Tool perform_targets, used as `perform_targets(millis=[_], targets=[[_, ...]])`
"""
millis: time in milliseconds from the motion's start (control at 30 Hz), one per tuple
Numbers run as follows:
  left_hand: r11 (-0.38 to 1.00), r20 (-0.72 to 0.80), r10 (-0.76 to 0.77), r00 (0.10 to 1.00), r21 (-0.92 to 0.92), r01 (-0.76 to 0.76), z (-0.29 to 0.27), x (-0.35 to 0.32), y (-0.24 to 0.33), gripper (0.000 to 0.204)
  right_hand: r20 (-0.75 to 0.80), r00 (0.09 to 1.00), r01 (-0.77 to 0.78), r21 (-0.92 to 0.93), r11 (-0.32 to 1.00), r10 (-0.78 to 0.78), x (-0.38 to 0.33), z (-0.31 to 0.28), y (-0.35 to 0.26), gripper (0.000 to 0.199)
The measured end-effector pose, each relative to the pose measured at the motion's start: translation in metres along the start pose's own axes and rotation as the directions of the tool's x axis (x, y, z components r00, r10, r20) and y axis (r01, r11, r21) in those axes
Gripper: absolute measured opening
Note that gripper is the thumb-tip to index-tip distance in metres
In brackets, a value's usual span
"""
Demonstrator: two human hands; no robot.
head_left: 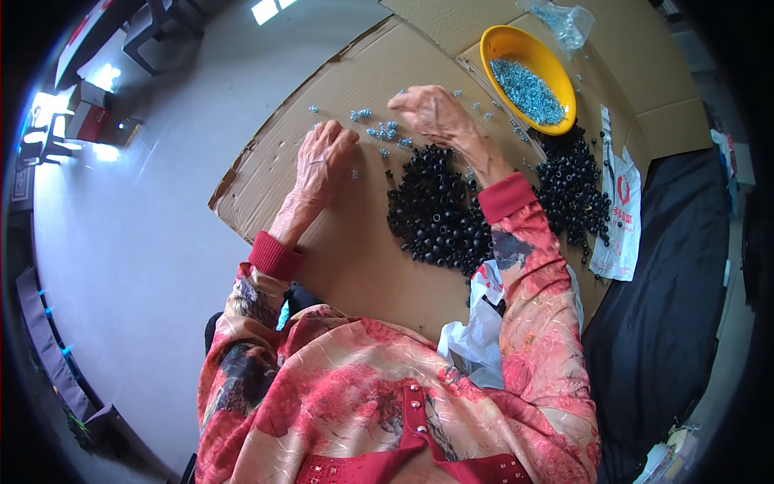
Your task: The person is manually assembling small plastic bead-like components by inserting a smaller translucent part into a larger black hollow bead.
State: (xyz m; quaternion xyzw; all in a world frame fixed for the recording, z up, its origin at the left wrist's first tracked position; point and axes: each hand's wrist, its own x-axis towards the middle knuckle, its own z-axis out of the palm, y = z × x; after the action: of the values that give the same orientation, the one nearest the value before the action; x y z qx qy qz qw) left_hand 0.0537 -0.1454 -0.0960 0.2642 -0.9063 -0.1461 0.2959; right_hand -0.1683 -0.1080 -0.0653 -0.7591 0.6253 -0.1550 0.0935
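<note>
My left hand [322,157] is above the cardboard sheet [339,274] with its fingers curled together; whatever they hold is hidden. To its right, my right hand [435,113] is closed in a pinch, and I cannot make out what is in it. Small clusters of shiny bluish metal pieces, perhaps screws [385,130], are scattered between and beyond the hands. Just below my right hand spreads a large heap of round black plastic pieces [439,214], some showing holes. A second heap of black pieces [568,181] lies right of my right forearm.
A yellow bowl [488,50] with many bluish metal pieces stands at the far right of the cardboard. Behind it is a clear plastic bag [571,28]. A white printed bag [619,226] lies on the right, another crumpled white bag [476,335] near my body. Black fabric [653,306] hangs at right.
</note>
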Motion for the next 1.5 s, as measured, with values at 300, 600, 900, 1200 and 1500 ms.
perform_targets(millis=[300,600,900,1200,1500], targets=[[0.918,-0.040,0.105,0.994,-0.380,-0.112,0.023,0.019,0.088,0.010,-0.101,0.995,0.001,0.053,0.999,0.004,-0.021,-0.022,0.017,0.018],[0.912,0.055,0.222,0.974,-0.366,-0.187,0.042,0.024,0.124,0.026,-0.098,0.995,0.015,-0.049,0.999,-0.019,0.003,-0.015,0.023,0.022],[0.997,0.090,0.073,0.993,0.023,-0.075,-0.002,0.001,0.019,0.029,-0.136,0.991,0.006,-0.024,1.000,-0.009,0.022,-0.001,-0.002,0.016],[0.999,0.027,-0.004,1.000,-0.053,0.005,-0.010,-0.011,0.005,0.028,0.060,0.997,-0.039,-0.110,0.993,0.045,0.028,0.015,-0.025,0.017],[0.999,0.024,0.048,0.999,-0.010,-0.048,0.007,0.001,0.006,0.041,0.090,0.988,-0.130,0.079,0.988,0.122,0.030,0.000,-0.014,0.017]])
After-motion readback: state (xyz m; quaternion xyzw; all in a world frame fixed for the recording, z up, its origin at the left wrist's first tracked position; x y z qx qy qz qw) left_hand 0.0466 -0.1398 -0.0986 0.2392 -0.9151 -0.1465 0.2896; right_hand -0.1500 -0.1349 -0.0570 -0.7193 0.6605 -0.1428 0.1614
